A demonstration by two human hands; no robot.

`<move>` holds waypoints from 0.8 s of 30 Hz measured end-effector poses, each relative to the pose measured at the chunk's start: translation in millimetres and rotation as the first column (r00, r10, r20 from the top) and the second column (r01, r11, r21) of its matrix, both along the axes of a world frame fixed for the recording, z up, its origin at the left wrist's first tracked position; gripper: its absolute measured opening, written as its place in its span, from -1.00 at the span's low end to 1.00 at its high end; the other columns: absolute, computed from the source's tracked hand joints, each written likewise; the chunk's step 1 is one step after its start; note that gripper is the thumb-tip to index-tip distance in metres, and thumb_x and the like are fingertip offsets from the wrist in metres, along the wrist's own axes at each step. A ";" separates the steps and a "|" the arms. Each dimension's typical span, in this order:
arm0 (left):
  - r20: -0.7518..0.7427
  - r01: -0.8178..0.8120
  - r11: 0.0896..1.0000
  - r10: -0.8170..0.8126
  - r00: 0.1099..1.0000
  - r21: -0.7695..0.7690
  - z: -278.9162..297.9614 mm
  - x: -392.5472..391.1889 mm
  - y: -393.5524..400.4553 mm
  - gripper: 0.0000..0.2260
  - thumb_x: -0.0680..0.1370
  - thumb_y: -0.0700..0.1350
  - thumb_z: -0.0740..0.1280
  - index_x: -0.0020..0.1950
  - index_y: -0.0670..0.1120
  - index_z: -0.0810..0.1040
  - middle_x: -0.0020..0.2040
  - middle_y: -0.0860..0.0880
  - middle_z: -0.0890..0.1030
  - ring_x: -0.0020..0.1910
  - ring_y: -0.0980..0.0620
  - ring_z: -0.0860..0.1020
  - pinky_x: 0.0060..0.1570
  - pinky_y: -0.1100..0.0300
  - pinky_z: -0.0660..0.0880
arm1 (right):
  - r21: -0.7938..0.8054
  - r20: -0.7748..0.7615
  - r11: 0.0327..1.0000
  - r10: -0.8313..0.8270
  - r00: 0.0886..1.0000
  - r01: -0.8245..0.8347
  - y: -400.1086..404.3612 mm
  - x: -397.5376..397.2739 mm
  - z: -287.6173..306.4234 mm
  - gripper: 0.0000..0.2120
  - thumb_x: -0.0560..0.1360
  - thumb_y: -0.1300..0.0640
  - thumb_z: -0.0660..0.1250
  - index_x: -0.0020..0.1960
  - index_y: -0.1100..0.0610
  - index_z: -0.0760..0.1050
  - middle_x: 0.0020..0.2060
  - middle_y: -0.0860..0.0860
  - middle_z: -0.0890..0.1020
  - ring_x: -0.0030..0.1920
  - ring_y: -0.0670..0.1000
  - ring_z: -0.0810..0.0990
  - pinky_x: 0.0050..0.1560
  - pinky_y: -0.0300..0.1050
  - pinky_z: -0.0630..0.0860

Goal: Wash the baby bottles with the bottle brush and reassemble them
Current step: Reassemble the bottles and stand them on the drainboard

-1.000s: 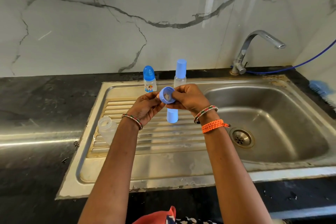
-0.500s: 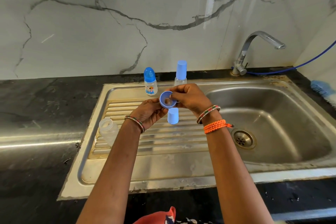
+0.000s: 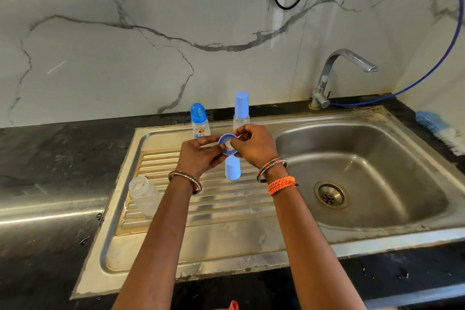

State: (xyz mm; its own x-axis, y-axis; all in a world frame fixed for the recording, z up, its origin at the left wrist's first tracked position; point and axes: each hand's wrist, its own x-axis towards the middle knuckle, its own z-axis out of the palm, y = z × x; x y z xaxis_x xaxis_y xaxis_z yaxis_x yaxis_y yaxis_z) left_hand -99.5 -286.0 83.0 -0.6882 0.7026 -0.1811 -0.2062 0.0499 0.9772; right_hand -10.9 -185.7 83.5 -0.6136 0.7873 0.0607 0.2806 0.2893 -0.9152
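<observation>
Over the draining board both hands hold a blue bottle ring (image 3: 224,149) with a pale teat in its middle. My left hand (image 3: 200,155) grips its left side. My right hand (image 3: 254,145) pinches the teat at the ring's centre. A blue cap (image 3: 232,168) stands on the ribbed board just below them. An open clear bottle body (image 3: 146,195) lies on its side at the board's left edge. Two assembled bottles stand at the back: a short one with a blue dome cap (image 3: 199,120) and a taller one with a light-blue cap (image 3: 241,111).
The steel sink basin (image 3: 372,199) with its drain lies to the right, under a tap (image 3: 334,75). A blue-and-white bottle brush (image 3: 439,131) rests on the black counter (image 3: 50,158) at the far right. A blue hose runs along the wall.
The ring has turned between my hands, and my right fingers have moved from its rim onto the teat in its centre. The view has shifted slightly.
</observation>
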 end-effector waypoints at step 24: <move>-0.340 -0.175 0.980 0.135 0.931 -0.090 -16.8 -10.6 10.5 -0.85 0.47 -0.35 0.38 -0.02 -0.16 0.57 -0.17 -0.16 0.61 -0.15 -0.10 0.60 -0.10 0.09 0.60 | -0.334 -0.140 0.926 0.138 0.980 -0.178 -3.8 -3.2 4.1 -0.79 0.54 0.20 0.31 0.12 0.26 0.55 -0.18 0.02 0.58 -0.17 -0.09 0.56 -0.24 -0.29 0.59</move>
State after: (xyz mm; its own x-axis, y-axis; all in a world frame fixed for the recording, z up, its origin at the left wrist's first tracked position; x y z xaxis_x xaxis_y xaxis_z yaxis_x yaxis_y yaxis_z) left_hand -110.0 -275.5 66.2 -0.8217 0.5699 0.0015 0.1134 0.1609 0.9804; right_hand -14.0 -189.5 87.7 -0.7367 0.6654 -0.1205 0.1471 -0.0162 -0.9890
